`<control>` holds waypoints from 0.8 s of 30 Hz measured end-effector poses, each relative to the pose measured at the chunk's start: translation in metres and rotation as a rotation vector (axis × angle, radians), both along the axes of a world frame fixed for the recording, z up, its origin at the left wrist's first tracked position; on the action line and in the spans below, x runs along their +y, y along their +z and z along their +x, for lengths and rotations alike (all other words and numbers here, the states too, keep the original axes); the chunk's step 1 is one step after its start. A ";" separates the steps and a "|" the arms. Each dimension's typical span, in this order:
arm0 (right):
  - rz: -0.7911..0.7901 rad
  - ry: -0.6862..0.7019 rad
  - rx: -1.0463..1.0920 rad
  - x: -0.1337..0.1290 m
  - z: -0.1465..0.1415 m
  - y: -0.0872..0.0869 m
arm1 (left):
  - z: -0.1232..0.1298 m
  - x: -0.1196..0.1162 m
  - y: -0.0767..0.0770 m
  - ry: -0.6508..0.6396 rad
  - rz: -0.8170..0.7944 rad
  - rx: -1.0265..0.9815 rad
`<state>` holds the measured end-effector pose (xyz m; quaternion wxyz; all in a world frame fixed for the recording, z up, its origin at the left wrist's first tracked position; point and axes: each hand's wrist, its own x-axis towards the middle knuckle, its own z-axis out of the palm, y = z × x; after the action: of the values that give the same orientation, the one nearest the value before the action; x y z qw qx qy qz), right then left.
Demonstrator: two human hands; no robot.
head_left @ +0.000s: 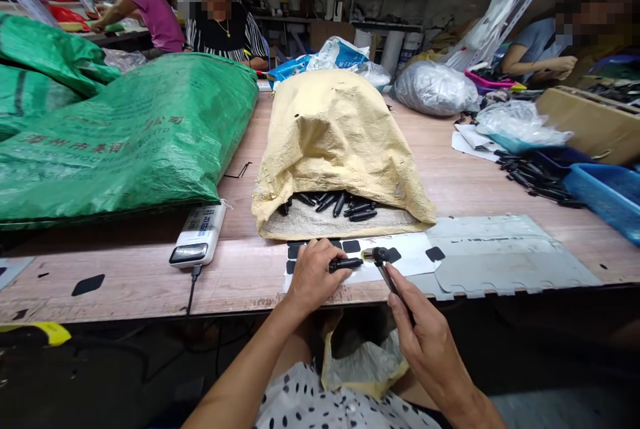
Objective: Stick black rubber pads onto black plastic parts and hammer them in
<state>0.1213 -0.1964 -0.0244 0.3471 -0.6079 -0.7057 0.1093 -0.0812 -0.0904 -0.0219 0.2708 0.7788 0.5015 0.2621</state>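
Black part (349, 263) is pinched in left hand (314, 273), ratchet-like tool (387, 277) clasped in right hand (423, 322); best kept aligned by near table (135, 299) edge.

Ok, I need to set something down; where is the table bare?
Bare wood shows between the beige sack and the scattered black pieces, beyond the grey sheet; a smaller patch lies between the power bank and the white sheet. Crowded: the sack's near side, with left hand, black tube, right hand, tool.
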 end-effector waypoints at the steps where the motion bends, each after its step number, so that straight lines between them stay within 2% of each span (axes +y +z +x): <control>1: 0.002 0.003 -0.010 0.000 -0.001 0.001 | 0.001 0.000 0.001 0.009 -0.012 0.002; 8: 0.048 0.014 -0.070 0.003 -0.008 -0.002 | 0.003 0.001 0.000 0.028 -0.021 0.007; 15: 0.029 0.054 -0.078 0.005 -0.010 0.005 | 0.003 0.000 -0.002 0.033 -0.003 -0.002; 20: 0.006 0.103 -0.101 0.001 -0.018 0.001 | 0.002 0.000 -0.001 0.034 -0.002 -0.008; 24: 0.025 0.060 -0.106 0.008 -0.007 0.008 | 0.003 -0.001 -0.003 0.031 0.003 -0.002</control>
<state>0.1144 -0.1882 -0.0160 0.3134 -0.5872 -0.7422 0.0783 -0.0784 -0.0912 -0.0247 0.2661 0.7711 0.5127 0.2677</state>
